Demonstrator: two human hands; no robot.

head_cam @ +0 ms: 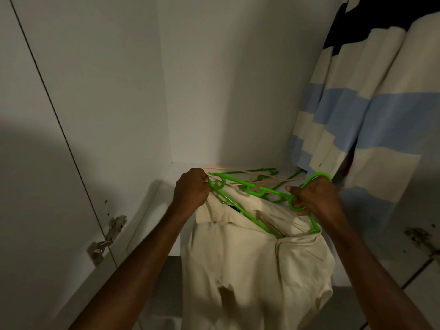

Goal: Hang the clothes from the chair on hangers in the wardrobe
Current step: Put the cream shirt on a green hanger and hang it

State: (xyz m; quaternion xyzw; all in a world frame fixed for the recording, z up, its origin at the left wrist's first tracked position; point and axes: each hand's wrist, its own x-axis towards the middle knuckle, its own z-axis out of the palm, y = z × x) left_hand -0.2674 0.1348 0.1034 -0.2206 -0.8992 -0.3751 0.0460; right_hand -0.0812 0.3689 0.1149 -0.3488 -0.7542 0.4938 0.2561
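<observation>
Inside a white wardrobe, a person's two bare hands hold a bright green plastic hanger that is partly threaded into a cream fabric garment. The left hand, at 10 o'clock of the garment, has its fingers curled round the hanger's left end together with the cloth there. The right hand, at 2 o'clock, grips the hanger near its hook, which curves up past the knuckles. The hanger's lower bar runs diagonally into the garment's neck opening, and the cloth hangs below the hands, over the front edge of the wardrobe floor. Just behind the hands, at 12 o'clock, spare green and pale pink hangers lie in a loose pile on the wardrobe floor. A cream, blue and dark striped cloth hangs at 2 o'clock, near the right hand. The open wardrobe door and its metal hinge stand at 9 o'clock, with bare white wall between.
</observation>
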